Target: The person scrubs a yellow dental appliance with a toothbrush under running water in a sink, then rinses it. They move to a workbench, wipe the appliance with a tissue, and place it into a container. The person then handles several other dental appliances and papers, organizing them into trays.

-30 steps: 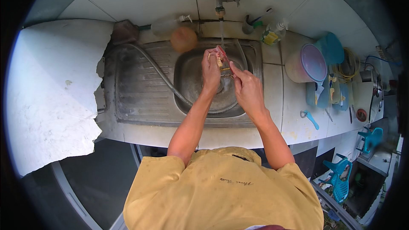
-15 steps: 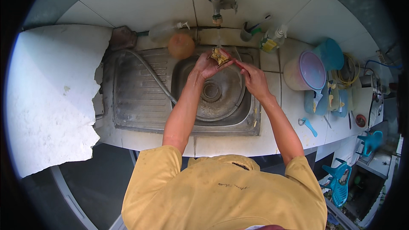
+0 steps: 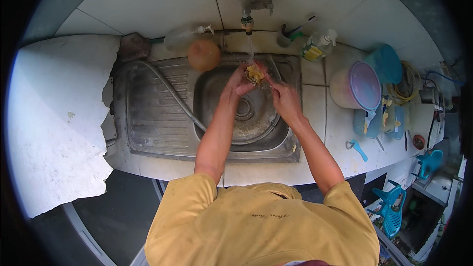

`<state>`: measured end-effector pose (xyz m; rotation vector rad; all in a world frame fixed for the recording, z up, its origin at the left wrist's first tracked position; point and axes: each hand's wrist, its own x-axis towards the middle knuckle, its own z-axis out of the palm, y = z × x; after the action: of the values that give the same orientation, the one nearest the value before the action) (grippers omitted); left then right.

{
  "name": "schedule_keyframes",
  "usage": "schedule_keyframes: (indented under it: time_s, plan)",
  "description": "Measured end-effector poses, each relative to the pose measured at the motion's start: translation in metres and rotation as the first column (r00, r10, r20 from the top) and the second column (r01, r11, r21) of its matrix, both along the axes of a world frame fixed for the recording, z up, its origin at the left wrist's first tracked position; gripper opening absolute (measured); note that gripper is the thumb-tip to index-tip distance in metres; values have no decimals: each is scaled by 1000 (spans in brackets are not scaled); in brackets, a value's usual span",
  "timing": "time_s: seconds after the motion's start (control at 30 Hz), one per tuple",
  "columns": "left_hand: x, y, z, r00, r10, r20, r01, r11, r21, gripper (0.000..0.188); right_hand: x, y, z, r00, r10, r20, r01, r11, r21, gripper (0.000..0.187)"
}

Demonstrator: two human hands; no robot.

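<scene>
The left hand [image 3: 240,83] grasped a small yellowish object [image 3: 255,75] beneath running water [image 3: 251,47], over the steel sink [image 3: 210,94]; the right hand [image 3: 286,99] was close beside it, its grip too blurred to tell. Beyond was the tap [image 3: 246,7]; rightward, a lilac-lidded tub [image 3: 341,88] stood on the worktop [image 3: 314,135].

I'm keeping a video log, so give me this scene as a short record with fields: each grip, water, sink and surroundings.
Left grip: bare hand supporting a small, crumpled-looking yellow piece, exact kind unclear
Right grip: bare hand, fingers beside that piece; anything held is too blurred to tell
Water: running from a silver metal wall tap toward the piece
Sink: stainless-steel basin; grey flexible hose lying across the ribbed steel drainboard
Back edge: round orange object, clear plastic pump bottle
Right counter: tub with round purple lid, blue-handled tool
</scene>
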<state>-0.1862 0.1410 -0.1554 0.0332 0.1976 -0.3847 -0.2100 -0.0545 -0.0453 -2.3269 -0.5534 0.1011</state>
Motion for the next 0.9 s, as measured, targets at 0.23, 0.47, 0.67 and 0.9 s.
schedule_keyframes:
  time_s: [0.23,0.47,0.67,0.9]
  plan:
    - [-5,-20,0,972,135,-194,-103,981,167,22,-8,3,10,998,6,-60,-7,1000,-23,39]
    - [-13,-19,2,974,65,-217,-13,973,231,23,-9,8,10,996,-49,-75,48,999,-12,39]
    - [-17,-22,-17,985,85,-151,-69,992,107,24,-17,6,0,997,-64,-30,64,998,-9,38]
    - [-23,-13,2,915,150,-373,-104,985,141,30,-49,-44,14,947,-173,-270,177,984,-9,37]
